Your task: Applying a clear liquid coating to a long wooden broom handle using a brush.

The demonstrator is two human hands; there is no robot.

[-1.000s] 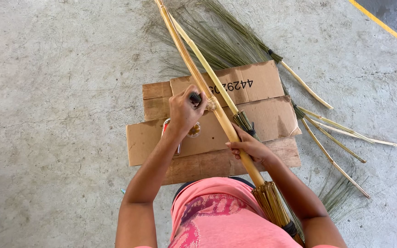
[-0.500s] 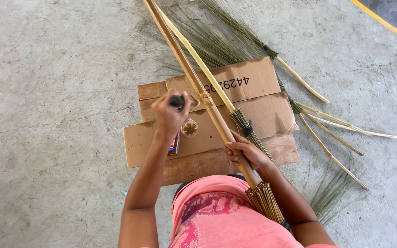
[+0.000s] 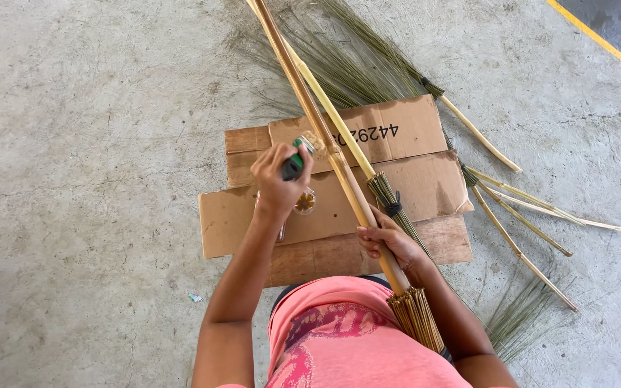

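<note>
Bamboo pole (image 3: 325, 136) is what your grips turn on: its long axis runs from the top of the frame, slightly left of centre, down and to the right toward your body, ending in a bound bundle of stiff fibres (image 3: 417, 316) against your pink shirt (image 3: 353, 338). Your right hand (image 3: 386, 241) is wrapped closed around the pole just above that bundle, so it is the hand on the shaft. Your left hand (image 3: 276, 183) sits just to the left of the pole, fist closed on a small dark tool with a green end (image 3: 295, 162) (a handle of some kind, too covered by your fingers to identify), with its tip pointing up and right toward the shaft, near but apparently not touching.

A second pole (image 3: 332, 115) lies close alongside, ending in a green bristle head tied with a dark band (image 3: 393, 208). Flattened cardboard sheets (image 3: 425, 187) lie beneath on the concrete floor (image 3: 95, 179), with loose broom sticks (image 3: 526, 215) to the right.

The pole's top end is cut off by the frame, and your forearm hides the bundle's lower edge.
</note>
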